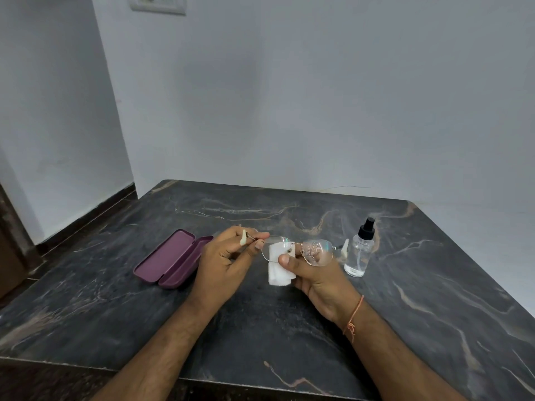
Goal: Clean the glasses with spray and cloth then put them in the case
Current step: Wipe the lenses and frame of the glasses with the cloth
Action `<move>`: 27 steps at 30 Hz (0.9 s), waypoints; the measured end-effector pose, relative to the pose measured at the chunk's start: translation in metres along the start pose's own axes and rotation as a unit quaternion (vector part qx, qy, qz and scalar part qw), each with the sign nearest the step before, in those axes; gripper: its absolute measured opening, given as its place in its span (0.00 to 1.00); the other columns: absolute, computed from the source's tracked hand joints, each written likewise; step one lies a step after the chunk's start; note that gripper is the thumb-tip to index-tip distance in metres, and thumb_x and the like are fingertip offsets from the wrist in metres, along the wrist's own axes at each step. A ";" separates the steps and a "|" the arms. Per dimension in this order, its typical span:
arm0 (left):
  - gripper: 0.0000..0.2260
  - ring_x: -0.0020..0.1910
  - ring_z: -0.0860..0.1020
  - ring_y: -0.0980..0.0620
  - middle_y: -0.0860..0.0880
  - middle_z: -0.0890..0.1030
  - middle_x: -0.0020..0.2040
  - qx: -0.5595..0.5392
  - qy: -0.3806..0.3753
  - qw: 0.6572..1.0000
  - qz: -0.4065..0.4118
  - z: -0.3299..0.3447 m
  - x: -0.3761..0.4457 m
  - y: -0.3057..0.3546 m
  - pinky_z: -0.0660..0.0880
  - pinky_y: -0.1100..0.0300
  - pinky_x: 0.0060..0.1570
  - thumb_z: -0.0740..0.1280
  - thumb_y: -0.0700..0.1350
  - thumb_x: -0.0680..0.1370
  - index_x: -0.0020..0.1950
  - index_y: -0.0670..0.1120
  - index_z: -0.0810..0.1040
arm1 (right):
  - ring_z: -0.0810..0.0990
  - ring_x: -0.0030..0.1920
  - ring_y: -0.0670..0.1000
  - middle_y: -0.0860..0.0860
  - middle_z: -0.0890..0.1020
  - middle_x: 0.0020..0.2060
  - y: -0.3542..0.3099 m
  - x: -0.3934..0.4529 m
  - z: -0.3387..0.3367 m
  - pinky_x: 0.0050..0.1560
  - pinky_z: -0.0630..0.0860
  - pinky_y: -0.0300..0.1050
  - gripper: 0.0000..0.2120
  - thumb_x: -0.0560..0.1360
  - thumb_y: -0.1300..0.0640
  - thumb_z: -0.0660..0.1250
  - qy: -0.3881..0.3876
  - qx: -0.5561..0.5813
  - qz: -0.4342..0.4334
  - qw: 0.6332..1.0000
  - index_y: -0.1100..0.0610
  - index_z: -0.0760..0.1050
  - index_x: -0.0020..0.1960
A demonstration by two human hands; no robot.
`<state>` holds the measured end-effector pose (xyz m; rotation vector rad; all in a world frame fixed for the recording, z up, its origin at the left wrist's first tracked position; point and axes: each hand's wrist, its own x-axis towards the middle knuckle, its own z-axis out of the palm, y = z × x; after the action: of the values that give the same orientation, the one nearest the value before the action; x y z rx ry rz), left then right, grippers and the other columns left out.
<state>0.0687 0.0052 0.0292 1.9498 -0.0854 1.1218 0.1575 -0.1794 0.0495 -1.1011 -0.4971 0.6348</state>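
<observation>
With your left hand (pixel 228 256) pinching the glasses (pixel 298 251) and your right hand (pixel 312 273) gripping the cloth (pixel 279 273) just right of the open case (pixel 170 259), spraying looks done, wiping and casing remain.

Table (pixel 289 328): dark grey-black stone, veined in tan and white. On it, left of my hands: case (pixel 170 260), plum-purple inside and out. Right side of the table: spray bottle (pixel 359 251), clear body, black cap. Above the table: glasses (pixel 298 250), thin rose-gold frame, cream temple tips; cloth (pixel 278 270), white. My right wrist: thread (pixel 354 316), orange. Behind the table: wall (pixel 289 96), pale grey-white.
</observation>
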 end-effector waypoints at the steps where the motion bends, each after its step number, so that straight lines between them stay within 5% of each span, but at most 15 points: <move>1: 0.09 0.59 0.87 0.52 0.51 0.88 0.57 -0.003 0.003 1.000 -0.002 0.000 0.000 0.001 0.84 0.59 0.59 0.72 0.43 0.83 0.62 0.48 0.89 | 0.88 0.53 0.58 0.62 0.88 0.55 -0.001 0.000 0.001 0.46 0.86 0.48 0.17 0.69 0.63 0.78 0.009 0.001 -0.004 1.000 0.62 0.84 0.58; 6: 0.10 0.60 0.87 0.48 0.50 0.88 0.57 -0.013 0.000 1.000 -0.005 0.000 -0.001 -0.001 0.84 0.55 0.59 0.73 0.44 0.83 0.63 0.48 0.89 | 0.87 0.48 0.55 0.60 0.88 0.53 -0.001 0.002 0.000 0.38 0.80 0.44 0.17 0.70 0.62 0.78 0.008 -0.004 -0.005 1.000 0.60 0.85 0.58; 11: 0.10 0.60 0.87 0.52 0.51 0.88 0.57 0.006 0.013 1.000 0.000 0.000 -0.001 0.001 0.82 0.62 0.59 0.73 0.43 0.83 0.62 0.44 0.89 | 0.88 0.56 0.58 0.62 0.88 0.57 0.001 0.003 -0.002 0.51 0.87 0.51 0.19 0.70 0.62 0.77 0.013 0.007 -0.002 1.000 0.64 0.84 0.60; 15: 0.10 0.59 0.87 0.52 0.52 0.88 0.57 0.000 0.006 1.000 0.002 0.001 -0.001 -0.001 0.83 0.60 0.59 0.73 0.44 0.83 0.63 0.46 0.89 | 0.87 0.50 0.55 0.60 0.88 0.55 0.001 0.004 -0.003 0.39 0.81 0.43 0.15 0.70 0.60 0.78 0.011 -0.005 -0.014 1.000 0.58 0.87 0.57; 19: 0.10 0.59 0.87 0.50 0.51 0.88 0.58 -0.008 -0.009 1.000 0.005 0.000 -0.001 -0.007 0.85 0.53 0.57 0.73 0.45 0.85 0.64 0.47 0.89 | 0.87 0.53 0.53 0.56 0.88 0.57 0.000 0.000 -0.003 0.41 0.80 0.44 0.16 0.73 0.59 0.76 -0.034 -0.013 0.011 0.999 0.53 0.87 0.60; 25: 0.10 0.60 0.87 0.50 0.50 0.89 0.58 -0.008 -0.003 1.000 0.002 0.001 -0.001 -0.006 0.84 0.57 0.59 0.72 0.46 0.84 0.63 0.46 0.89 | 0.87 0.54 0.56 0.60 0.87 0.55 0.003 0.001 -0.003 0.49 0.84 0.52 0.32 0.69 0.57 0.83 -0.037 -0.019 0.041 0.998 0.72 0.77 0.66; 27: 0.11 0.60 0.87 0.50 0.51 0.89 0.58 -0.003 0.007 1.000 0.000 0.000 -0.001 -0.004 0.84 0.58 0.59 0.72 0.45 0.83 0.63 0.45 0.89 | 0.88 0.55 0.56 0.60 0.88 0.55 0.003 0.002 -0.005 0.52 0.86 0.51 0.27 0.70 0.59 0.79 -0.021 0.001 0.028 0.999 0.72 0.78 0.64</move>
<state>0.0699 0.0076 0.0263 1.9372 -0.0813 1.1334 0.1613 -0.1800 0.0450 -1.1053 -0.5032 0.7087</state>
